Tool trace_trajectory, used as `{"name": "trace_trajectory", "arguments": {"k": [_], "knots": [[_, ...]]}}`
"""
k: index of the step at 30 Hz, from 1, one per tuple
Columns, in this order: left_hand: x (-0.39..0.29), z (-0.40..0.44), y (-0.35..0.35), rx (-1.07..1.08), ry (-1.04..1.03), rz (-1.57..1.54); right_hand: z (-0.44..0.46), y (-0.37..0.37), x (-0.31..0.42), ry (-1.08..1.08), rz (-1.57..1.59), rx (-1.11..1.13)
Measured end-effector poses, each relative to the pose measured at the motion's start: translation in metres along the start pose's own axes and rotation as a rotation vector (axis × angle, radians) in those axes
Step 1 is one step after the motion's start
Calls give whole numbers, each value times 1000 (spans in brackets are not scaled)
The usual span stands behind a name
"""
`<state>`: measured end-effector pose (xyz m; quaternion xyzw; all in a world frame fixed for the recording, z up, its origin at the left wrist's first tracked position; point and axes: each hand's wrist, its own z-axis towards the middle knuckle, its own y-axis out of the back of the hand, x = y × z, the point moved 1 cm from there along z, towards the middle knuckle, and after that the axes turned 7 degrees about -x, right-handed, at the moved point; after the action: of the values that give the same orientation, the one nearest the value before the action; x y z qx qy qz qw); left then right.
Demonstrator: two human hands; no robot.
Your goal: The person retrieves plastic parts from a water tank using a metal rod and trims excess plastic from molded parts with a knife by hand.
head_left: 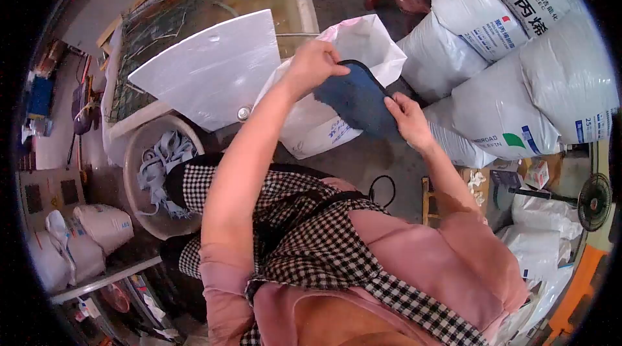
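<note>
Between my two hands is a dark blue piece of fabric (363, 101) with a black bound edge, hanging down. My left hand (316, 66) pinches one end of that edge between thumb and fingers. Further along the same edge, my right hand (409, 119) grips the piece, thumb on top. Right behind the fabric stands an open white sack (311, 122) with handwriting on its side. I cannot tell what the sack contains.
A white board (214, 64) leans at a water-filled tub (308, 2). Beside my legs, a round basin (133, 181) holds grey strips. Stacked white printed sacks (505, 100) stand on the right, a black fan (594, 202) below them. More sacks (97, 232) lie lower left.
</note>
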<state>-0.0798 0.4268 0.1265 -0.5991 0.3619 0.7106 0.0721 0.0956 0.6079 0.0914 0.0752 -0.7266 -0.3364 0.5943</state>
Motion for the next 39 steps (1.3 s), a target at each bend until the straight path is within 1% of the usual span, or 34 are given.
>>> {"name": "trace_trajectory", "arguments": {"k": [1, 2, 3, 5, 6, 7, 8, 9, 10, 11, 12, 13, 14, 15, 16, 17, 18, 19, 21, 22, 23, 24, 25, 26, 27, 28, 30, 31, 33, 34, 35, 36, 37, 39], "knots": [[1, 12, -13, -44, -44, 58, 1, -3, -12, -9, 2, -5], [3, 20, -25, -87, -88, 116, 1, -5, -25, -138, 45, 2], [10, 25, -37, -77, -87, 117, 1, -6, -33, -267, 87, 12], [27, 29, -57, -447, -288, 287, 4, -12, -42, -314, 61, -6], [37, 23, -60, -410, -298, 283, 6, -18, -55, -146, -79, -99], [35, 13, -59, -409, -295, 285, 8, -22, -48, 25, -217, -188], [34, 1, -59, -332, -269, 498, 6, -19, -43, 48, -302, -192], [33, -14, -58, -246, -239, 710, 7, -17, -32, 40, -294, -186], [30, -32, -57, -238, -232, 714, 7, -14, -22, 176, -359, -252], [25, -48, -56, -126, -240, 732, 10, -12, -13, 317, -425, -319], [24, -55, -56, -17, -248, 747, 15, -11, -4, 317, -423, -314], [29, -57, -59, -18, -240, 746, 21, -13, 7, 517, -583, -212], [37, -60, -65, -75, -320, 763, 27, -16, 12, 719, -739, -105], [45, -62, -69, -131, -402, 779, 36, -23, 6, 723, -737, -100], [51, -62, -70, -134, -397, 779, 46, -35, -6, 834, -806, -43], [56, -59, -72, -100, -392, 846, 56, -43, -16, 946, -875, 16], [56, -55, -71, -65, -386, 912, 64, -44, -13, 1000, -815, 46], [55, -53, -70, -71, -378, 909, 69, -41, -12, 1007, -816, 54], [55, -58, -72, -59, -346, 919, 66, -36, -9, 991, -770, -17], [55, -59, -71, -35, -335, 912, 58, -30, -6, 998, -667, -126], [56, -57, -68, -76, -338, 860, 46, -32, -17, 980, -664, -111], [56, -54, -66, -117, -339, 808, 34, -35, -35, 781, -459, -331], [57, -53, -66, -99, -328, 800, 24, -39, -59, 571, -258, -540], [57, -52, -66, -134, -336, 787, 14, -48, -98, 458, -246, -567], [59, -51, -67, -165, -341, 776, 3, -64, -149, 190, -225, -460], [61, -51, -69, -152, -319, 816, -10, -83, -202, -77, -198, -349], [56, -54, -67, -111, -302, 832, -34, -117, -287, -446, -412, 215], [53, -53, -66, -96, -297, 850, -43, -130, -306, -458, -405, 225], [52, -53, -66, -85, -277, 835, -54, -154, -335, -597, -429, 350], [52, -52, -66, -90, -264, 821, -56, -169, -356, -597, -423, 364], [51, -52, -65, -84, -250, 828, -56, -186, -379, -660, -397, 382], [49, -51, -63, -57, -241, 813, -49, -193, -384, -719, -371, 398], [48, -49, -63, -30, -231, 797, -40, -201, -389, -716, -367, 410], [43, -50, -62, 1, -194, 796, -28, -221, -387, -558, -718, 602]]}}
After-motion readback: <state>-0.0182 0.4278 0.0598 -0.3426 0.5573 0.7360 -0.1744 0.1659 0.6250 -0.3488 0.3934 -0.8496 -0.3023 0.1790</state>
